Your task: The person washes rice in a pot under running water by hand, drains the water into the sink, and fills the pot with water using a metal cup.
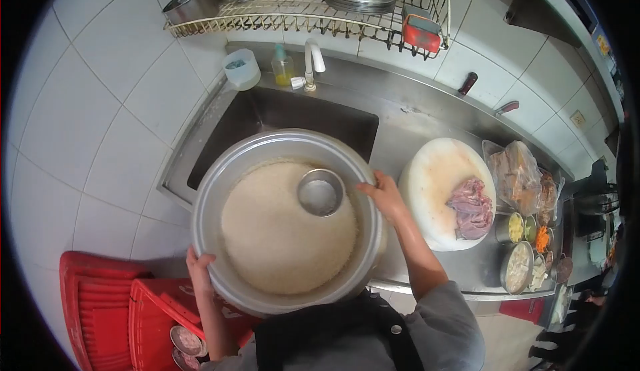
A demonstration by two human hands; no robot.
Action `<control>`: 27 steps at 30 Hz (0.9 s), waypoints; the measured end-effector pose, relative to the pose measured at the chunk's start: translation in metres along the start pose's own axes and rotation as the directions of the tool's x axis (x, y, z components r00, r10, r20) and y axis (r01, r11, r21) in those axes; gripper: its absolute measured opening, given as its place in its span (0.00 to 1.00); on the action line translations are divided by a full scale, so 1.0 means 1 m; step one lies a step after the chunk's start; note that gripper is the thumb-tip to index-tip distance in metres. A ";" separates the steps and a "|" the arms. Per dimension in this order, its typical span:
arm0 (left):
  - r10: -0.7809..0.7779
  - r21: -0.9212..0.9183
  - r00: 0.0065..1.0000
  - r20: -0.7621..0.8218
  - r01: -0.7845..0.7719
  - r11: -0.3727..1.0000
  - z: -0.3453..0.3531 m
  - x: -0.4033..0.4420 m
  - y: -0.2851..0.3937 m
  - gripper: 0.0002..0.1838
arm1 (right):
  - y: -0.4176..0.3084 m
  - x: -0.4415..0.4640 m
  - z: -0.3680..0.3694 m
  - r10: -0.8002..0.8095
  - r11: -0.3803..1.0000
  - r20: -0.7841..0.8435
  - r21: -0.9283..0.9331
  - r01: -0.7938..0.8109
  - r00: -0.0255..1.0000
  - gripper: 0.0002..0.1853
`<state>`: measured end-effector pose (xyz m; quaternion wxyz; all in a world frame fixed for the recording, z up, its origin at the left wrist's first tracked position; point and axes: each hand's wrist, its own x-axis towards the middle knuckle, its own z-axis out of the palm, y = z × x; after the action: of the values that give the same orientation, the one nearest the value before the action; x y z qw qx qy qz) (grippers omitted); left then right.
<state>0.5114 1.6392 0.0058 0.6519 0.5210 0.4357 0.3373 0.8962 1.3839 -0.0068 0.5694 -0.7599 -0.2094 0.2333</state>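
Both my hands hold a large round metal pot [217,264] by its rim, over the front of the sink. Pale rice-like grain [280,238] fills its lower part, and a small round metal bowl [321,193] rests on the grain toward the upper right. At the pot's lower left edge, my left hand [200,264] is closed on the rim. My right hand [385,194] grips the right side of the rim. The undersides of the pot and of my fingers are hidden.
Behind the pot are the sink [300,111] and white faucet [312,64]. On the right, a round white board [427,191] bears raw meat [472,208], beside several ingredient bowls [517,268]. Red chairs [100,311] stand lower left. A wire rack [280,21] hangs above.
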 end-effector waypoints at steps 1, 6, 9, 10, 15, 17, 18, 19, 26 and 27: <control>-0.034 0.053 0.999 0.009 0.033 0.998 0.008 0.014 0.001 0.26 | 0.011 0.005 -0.007 -0.004 1.000 -0.055 -0.003 0.004 0.998 0.23; 0.020 -0.060 0.979 0.203 -0.008 0.998 0.094 0.091 0.016 0.25 | -0.013 0.043 -0.052 -0.028 0.974 -0.323 -0.220 -0.046 0.946 0.21; 0.082 -0.094 0.938 0.338 -0.054 0.994 0.146 0.156 0.003 0.25 | -0.015 0.084 -0.081 -0.067 0.944 -0.444 -0.318 -0.087 0.894 0.21; 0.096 -0.121 0.922 0.375 -0.054 0.991 0.163 0.177 -0.002 0.25 | -0.013 0.098 -0.091 -0.062 0.952 -0.444 -0.296 -0.081 0.894 0.21; 0.059 -0.142 0.885 0.462 0.008 0.990 0.242 0.233 -0.001 0.26 | -0.022 0.138 -0.112 -0.115 0.930 -0.553 -0.352 -0.107 0.825 0.24; 0.044 -0.126 0.874 0.483 0.020 0.992 0.264 0.250 -0.009 0.26 | -0.016 0.154 -0.126 -0.073 0.895 -0.545 -0.406 -0.187 0.835 0.26; 0.015 -0.121 0.881 0.473 0.048 0.991 0.276 0.254 -0.010 0.25 | -0.013 0.159 -0.130 -0.072 0.893 -0.551 -0.406 -0.192 0.831 0.26; -0.011 -0.118 0.886 0.463 0.074 0.990 0.286 0.261 -0.011 0.23 | -0.010 0.165 -0.134 -0.091 0.878 -0.544 -0.439 -0.190 0.834 0.28; -0.002 0.088 0.868 0.497 -0.048 0.995 0.311 0.293 0.004 0.27 | 0.009 0.197 -0.152 -0.155 0.876 -0.527 -0.464 -0.131 0.836 0.33; -0.004 0.087 0.882 0.471 -0.042 0.995 0.314 0.324 -0.006 0.24 | 0.009 0.200 -0.154 -0.158 0.875 -0.527 -0.466 -0.128 0.835 0.33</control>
<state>0.9277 1.8061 -0.0463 0.7093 0.6218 0.2748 0.1861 1.1484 1.3804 -0.0010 0.3991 -0.9101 -0.0947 -0.0592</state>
